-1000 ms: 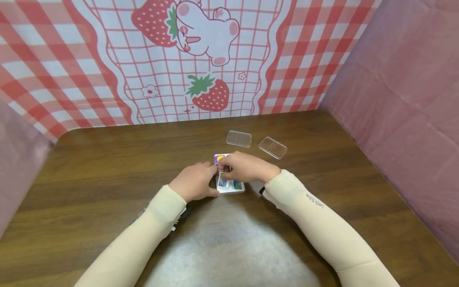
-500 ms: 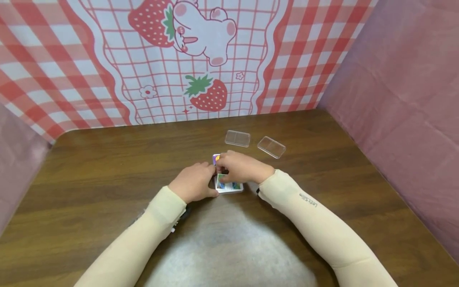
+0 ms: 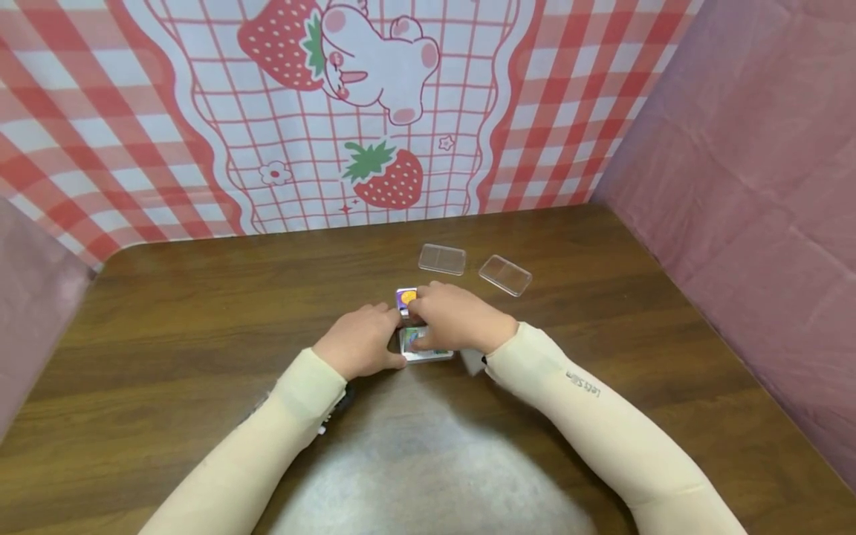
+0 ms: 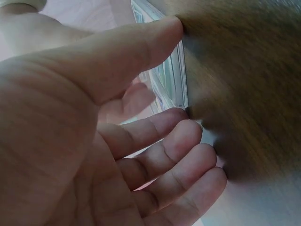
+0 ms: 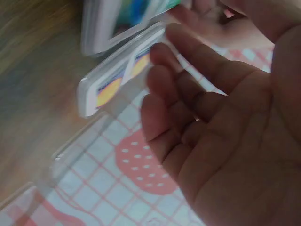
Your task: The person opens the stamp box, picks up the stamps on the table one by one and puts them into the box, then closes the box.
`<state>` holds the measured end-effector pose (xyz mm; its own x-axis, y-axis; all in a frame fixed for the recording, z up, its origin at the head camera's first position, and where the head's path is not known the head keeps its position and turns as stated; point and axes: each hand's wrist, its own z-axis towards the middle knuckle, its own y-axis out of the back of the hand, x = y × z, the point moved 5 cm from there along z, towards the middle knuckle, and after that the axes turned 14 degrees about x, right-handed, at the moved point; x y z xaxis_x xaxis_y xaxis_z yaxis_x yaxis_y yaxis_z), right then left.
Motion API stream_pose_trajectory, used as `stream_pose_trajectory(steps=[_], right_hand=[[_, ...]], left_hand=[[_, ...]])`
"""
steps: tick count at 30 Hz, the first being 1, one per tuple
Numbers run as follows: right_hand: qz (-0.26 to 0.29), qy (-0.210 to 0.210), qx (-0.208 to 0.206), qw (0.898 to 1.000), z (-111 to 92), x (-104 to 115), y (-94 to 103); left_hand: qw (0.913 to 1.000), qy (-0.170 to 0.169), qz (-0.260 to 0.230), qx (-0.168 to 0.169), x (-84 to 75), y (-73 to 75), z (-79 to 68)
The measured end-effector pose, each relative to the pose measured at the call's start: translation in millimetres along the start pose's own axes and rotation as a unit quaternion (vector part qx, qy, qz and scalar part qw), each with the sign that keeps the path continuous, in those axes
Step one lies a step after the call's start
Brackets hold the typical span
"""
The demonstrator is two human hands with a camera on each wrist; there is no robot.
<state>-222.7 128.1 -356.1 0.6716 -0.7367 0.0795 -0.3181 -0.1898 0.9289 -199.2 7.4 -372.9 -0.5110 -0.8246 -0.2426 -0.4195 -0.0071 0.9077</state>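
Note:
A clear case holding picture cards [image 3: 428, 355] lies near the table's middle. My left hand [image 3: 359, 342] rests at the case's left end. In the left wrist view its thumb [image 4: 162, 40] and index fingertip touch the case's edge, and the other fingertips rest on the table, loosely bent. My right hand [image 3: 464, 318] is over the case, thumb low over the cards, partly covering them. Just beyond lies a second case with a purple and yellow picture [image 3: 406, 299]. In the right wrist view my loosely bent fingers [image 5: 162, 80] are beside it, apparently holding nothing.
Two clear plastic lids or trays, a left one [image 3: 442, 259] and a right one [image 3: 505, 276], lie farther back on the brown wooden table [image 3: 200, 297]. A red-and-white checked cloth with strawberries [image 3: 388, 178] hangs behind, and a pink cloth [image 3: 749, 186] at the right.
A card that my right fingers held tilted over the near case now lies flat on it. The right fingers have loosened and shifted slightly, showing more of the far case. My left hand has hardly moved.

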Motion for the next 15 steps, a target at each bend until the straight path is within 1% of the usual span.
stream_pose_trajectory(steps=[3, 6, 15], right_hand=[[-0.018, 0.004, -0.01, 1.0, -3.3, 8.2, 0.2], [-0.023, 0.006, -0.017, 1.0, -4.9, 12.7, -1.3], [-0.02, 0.003, -0.012, 1.0, -3.6, 15.0, -5.1]], left_hand=[[1.0, -0.002, 0.0, -0.008, -0.3, 0.3, -0.3], [0.9999, -0.007, 0.004, -0.015, -0.8, 0.3, -0.9], [0.9998, -0.012, 0.007, -0.016, -1.5, -0.3, -1.6]])
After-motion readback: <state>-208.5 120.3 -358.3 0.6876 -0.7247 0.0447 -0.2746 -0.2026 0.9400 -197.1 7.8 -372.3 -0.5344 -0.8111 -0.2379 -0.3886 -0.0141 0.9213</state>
